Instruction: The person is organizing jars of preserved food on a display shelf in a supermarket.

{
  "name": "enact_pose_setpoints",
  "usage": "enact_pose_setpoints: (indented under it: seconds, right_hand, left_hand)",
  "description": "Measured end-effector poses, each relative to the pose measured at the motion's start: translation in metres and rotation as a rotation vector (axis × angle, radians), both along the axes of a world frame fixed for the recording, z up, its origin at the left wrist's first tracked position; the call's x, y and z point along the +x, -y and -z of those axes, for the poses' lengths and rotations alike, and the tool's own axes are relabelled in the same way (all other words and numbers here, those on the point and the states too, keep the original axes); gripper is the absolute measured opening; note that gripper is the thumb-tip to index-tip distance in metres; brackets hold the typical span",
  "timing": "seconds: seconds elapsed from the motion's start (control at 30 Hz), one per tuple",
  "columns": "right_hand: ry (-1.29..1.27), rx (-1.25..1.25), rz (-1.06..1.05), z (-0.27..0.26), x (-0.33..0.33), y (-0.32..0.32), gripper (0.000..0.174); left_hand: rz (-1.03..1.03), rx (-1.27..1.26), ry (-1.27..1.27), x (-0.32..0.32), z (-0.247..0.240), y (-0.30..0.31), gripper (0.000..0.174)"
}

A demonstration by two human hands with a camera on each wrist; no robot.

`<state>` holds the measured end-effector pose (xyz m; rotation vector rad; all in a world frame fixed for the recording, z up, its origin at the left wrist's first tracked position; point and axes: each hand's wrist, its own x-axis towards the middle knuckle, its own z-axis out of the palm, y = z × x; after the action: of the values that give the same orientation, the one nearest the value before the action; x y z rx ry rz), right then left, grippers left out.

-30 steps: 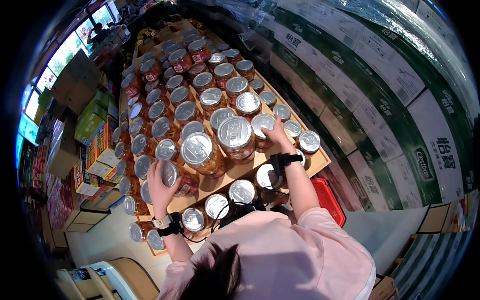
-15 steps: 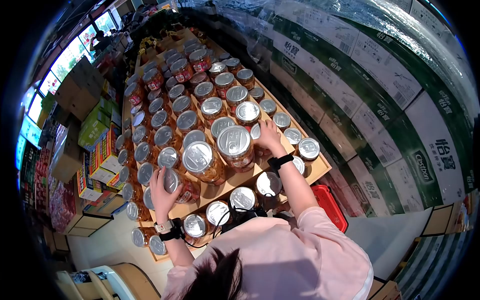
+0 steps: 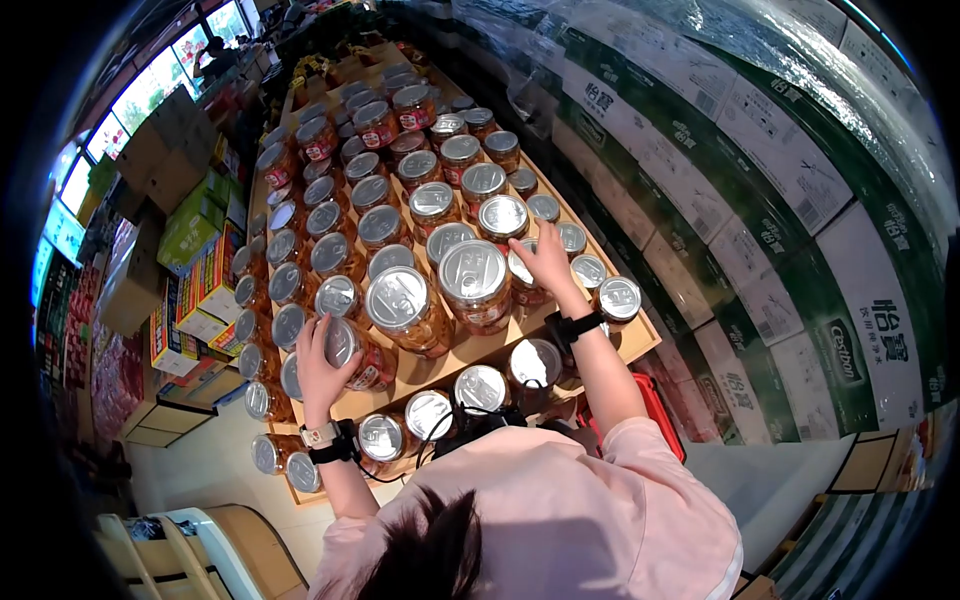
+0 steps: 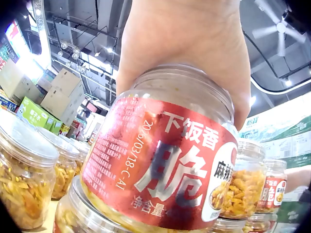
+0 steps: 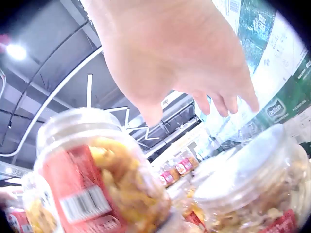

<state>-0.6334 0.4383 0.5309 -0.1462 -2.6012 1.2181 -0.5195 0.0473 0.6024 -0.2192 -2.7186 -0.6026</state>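
The left hand curls round the lid of a red-labelled jar near the tabletop's front left. In the left wrist view that hand covers the top of the jar, which rests above another lid. Over the front right jars is the right hand, beside a silver-lidded jar. The right wrist view shows this hand with thumb and fingers apart and nothing between them, above a barcoded jar and a silver-lidded jar.
Rows of lidded jars cover much of the wooden stand. More jars line a lower front ledge. Stacked water cartons wall the right side; colourful boxes stand left. A red basket is at lower right.
The right hand has drawn back from the silver lid it partly covered, and its fingers are more spread. The left hand keeps its hold on the same jar. The head view has shifted slightly.
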Motion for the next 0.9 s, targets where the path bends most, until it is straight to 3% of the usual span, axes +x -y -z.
enact_pose_setpoints:
  seconds: [0.03,0.13,0.23,0.33,0.63,0.73,0.9]
  right_hand:
    - [0.003,-0.16,-0.07,-0.015,0.004,0.003,0.083]
    - [0.04,-0.269,-0.402,-0.073,0.033,0.024,0.091]
    - [-0.068,0.187,-0.579,-0.083,0.04,0.047,0.104]
    - [-0.098,0.522,-0.469,-0.079,0.049,0.066,0.104]
    - [-0.001,0.414,-0.396,-0.082,0.04,0.075,0.106]
    - [0.148,0.196,-0.35,-0.108,0.021,0.055,0.109]
    - [-0.004,0.424,-0.323,-0.142,-0.034,0.035,0.112]
  left_hand:
    - [0.003,0.006,0.004,0.001,0.0,0.0,0.072]
    - [-0.008,0.004,-0.009,0.001,0.001,0.0,0.072]
    - [0.005,0.02,-0.018,0.001,0.001,0.001,0.073]
    - [0.001,0.036,-0.012,0.002,0.0,0.0,0.073]
    - [-0.001,0.026,-0.046,0.005,0.003,0.002,0.072]
    - [-0.007,0.032,-0.054,0.003,0.002,0.003,0.073]
    - [-0.024,0.037,-0.048,0.002,0.0,0.001,0.073]
